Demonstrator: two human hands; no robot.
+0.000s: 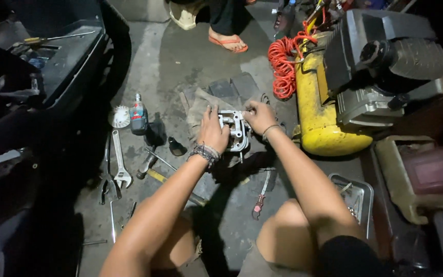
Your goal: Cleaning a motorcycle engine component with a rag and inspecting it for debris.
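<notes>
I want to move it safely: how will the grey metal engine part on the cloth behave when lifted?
The grey metal engine part looks like solid cast metal, so probably stiff and heavy for its size. Both hands, left hand and right hand, grip it. Its surface may be oily, perhaps slippery.

Concrete floor (180,56): wrench (120,161), pliers (106,187), hammer (152,166), rag (198,105), yellow compressor (319,113), metal tray (367,197).

Yellow tank (320,110) right, wrench (120,165) left

Lying on the floor are one adjustable wrench (120,165), one pair of pliers (107,185), one hammer (152,169), one metal tray (357,197), and one yellow compressor tank (321,110).
</notes>
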